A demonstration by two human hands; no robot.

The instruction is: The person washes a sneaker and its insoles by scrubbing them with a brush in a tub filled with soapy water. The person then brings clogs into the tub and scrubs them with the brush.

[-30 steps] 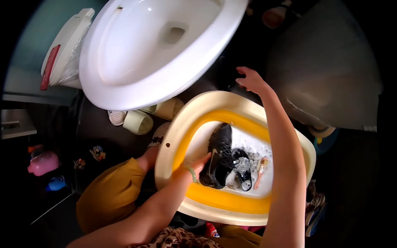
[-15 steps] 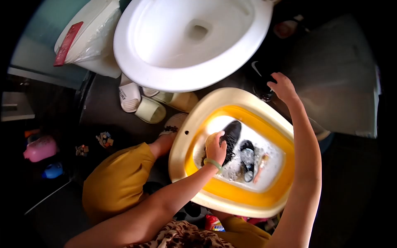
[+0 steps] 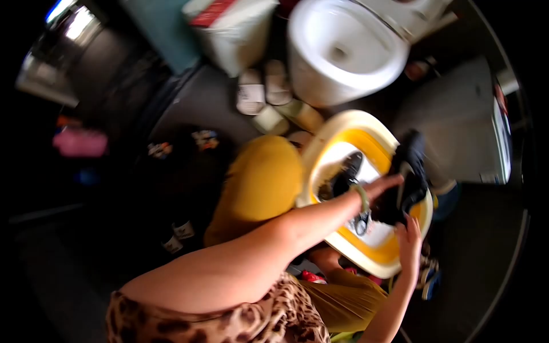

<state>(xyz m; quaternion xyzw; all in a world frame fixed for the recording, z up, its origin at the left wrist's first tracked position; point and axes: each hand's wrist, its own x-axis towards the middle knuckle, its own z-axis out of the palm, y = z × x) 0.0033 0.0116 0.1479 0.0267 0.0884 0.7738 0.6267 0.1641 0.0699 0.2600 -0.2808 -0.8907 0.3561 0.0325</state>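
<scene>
A black shoe point(image 3: 413, 166) with a pale mark on its side is raised over the right part of the basin point(image 3: 330, 132), which is cream-rimmed and yellow inside. My right hand point(image 3: 409, 231) grips the shoe's lower end. From the left, my left hand point(image 3: 380, 188), wearing a pale green bangle point(image 3: 362, 198), holds the side of the shoe, its fingers partly blurred. Another black shoe point(image 3: 349, 171) lies in the sudsy water, left of my left hand. Below my left wrist, a small dark item point(image 3: 361, 224) is partly covered and blurred.
A white toilet point(image 3: 349, 51) stands beyond the basin, with slippers point(image 3: 251, 94) on the dark floor beside it. Left of the toilet is a lined waste bin point(image 3: 237, 40). A grey boxy object point(image 3: 457, 126) borders the basin's right. More shoes point(image 3: 429, 277) sit at lower right.
My left hand has left the shoe in the water and moved right. My right hand now holds the other black shoe, brought from beside the toilet over the basin. The view has shifted left.
</scene>
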